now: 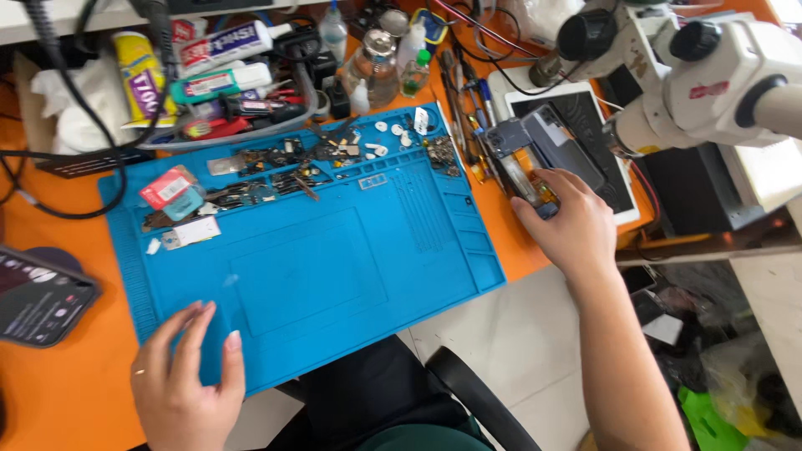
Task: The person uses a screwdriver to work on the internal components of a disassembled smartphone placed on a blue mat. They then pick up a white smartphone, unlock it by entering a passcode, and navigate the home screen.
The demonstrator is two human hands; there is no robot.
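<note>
- Opened phone (526, 159), back cover off, lying on the orange bench (67, 376) just past the right edge of the blue repair mat (334, 267); its long axis runs obliquely, from upper left to lower right.
- Right hand (568, 225) reaches up and away from the body, fingers curled about the near, lower end of the phone; thumb and fingertips (547, 179) touch its edge, so the hand is closed in a light grasp on it. How firm the grip is cannot be told.
- Left hand (188, 376) rests at the near left corner of the mat, fingers spread and flat, holding nothing; it lies well apart from the phone, with the whole width of the mat between them. The right hand is plainly the nearer.
- White tablet-like pad (618, 209) lies beneath and just right of the phone; the microscope head (710, 75) overhangs that side from above, closing the room to the right.
- Hand tools (464, 108) lie in a row just left of the phone, between it and the mat.
- Middle of the mat bare; small parts, screws and a pink-and-teal case (171, 192) crowd its far strip only.
- Second phone (38, 296), screen lit, lies at the far left edge of the bench.
- Glue tubes and bottles (225, 58) stand along the back.
</note>
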